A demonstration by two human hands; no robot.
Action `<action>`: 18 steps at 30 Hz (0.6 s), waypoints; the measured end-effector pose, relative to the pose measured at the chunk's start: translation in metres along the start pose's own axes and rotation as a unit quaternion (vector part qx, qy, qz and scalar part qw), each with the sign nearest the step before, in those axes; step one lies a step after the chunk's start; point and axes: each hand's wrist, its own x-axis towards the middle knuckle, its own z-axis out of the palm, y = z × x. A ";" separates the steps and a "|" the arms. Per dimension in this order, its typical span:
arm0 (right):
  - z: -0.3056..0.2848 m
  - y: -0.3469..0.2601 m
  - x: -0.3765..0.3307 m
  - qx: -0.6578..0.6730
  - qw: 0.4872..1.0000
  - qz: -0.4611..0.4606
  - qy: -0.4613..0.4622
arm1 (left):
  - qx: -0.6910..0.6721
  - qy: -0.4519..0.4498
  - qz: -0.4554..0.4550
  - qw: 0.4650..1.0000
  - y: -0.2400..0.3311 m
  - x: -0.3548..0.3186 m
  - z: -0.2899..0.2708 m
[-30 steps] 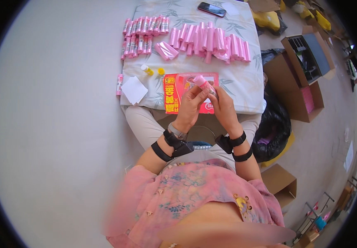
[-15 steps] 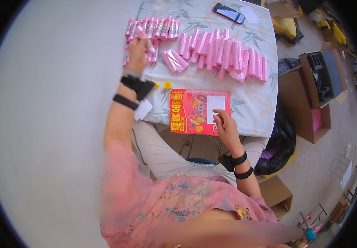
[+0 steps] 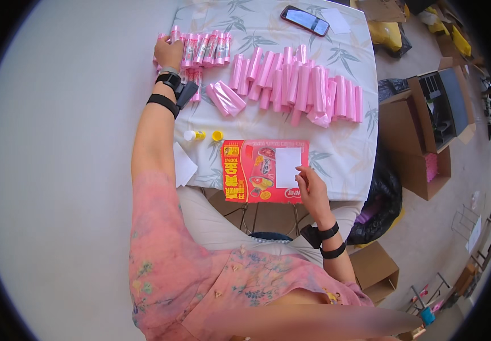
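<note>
I find the pink plastic roll [image 3: 175,33] at the table's far left, at the end of a row of pink cylindrical rolls with printed labels [image 3: 203,50]. My left hand [image 3: 169,52] is curled at it; the hand's back hides the fingertips, so I can't tell whether they grip or merely touch. I judge the step in hand to be lining this roll up with the others; a clean finish calls for opening the fingers and lifting away without tipping its neighbours. My right hand [image 3: 312,190] is nearer, loosely bent and grasping nothing I can see, by the right edge of a white paper rectangle [image 3: 288,165] on a flat red-and-yellow printed sheet [image 3: 240,184]. Left of that sheet are a white-and-yellow glue stick [image 3: 194,135], a round yellow cap [image 3: 217,136] and white paper squares [image 3: 185,166]. Plain glossy pink rolls [image 3: 291,82] are heaped farther right, a black phone [image 3: 305,20] beyond them.
</note>
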 end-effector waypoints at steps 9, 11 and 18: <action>0.007 -0.010 0.001 -0.015 0.999 -0.045 -0.024 | 0.201 0.066 0.160 0.964 0.019 -0.044 0.000; 0.003 -0.007 0.000 -0.019 0.999 -0.044 -0.019 | 0.177 0.083 0.224 0.955 0.031 -0.056 0.006; -0.004 -0.006 0.000 -0.023 0.998 -0.061 -0.008 | 0.101 -0.164 0.175 0.965 0.070 -0.137 0.019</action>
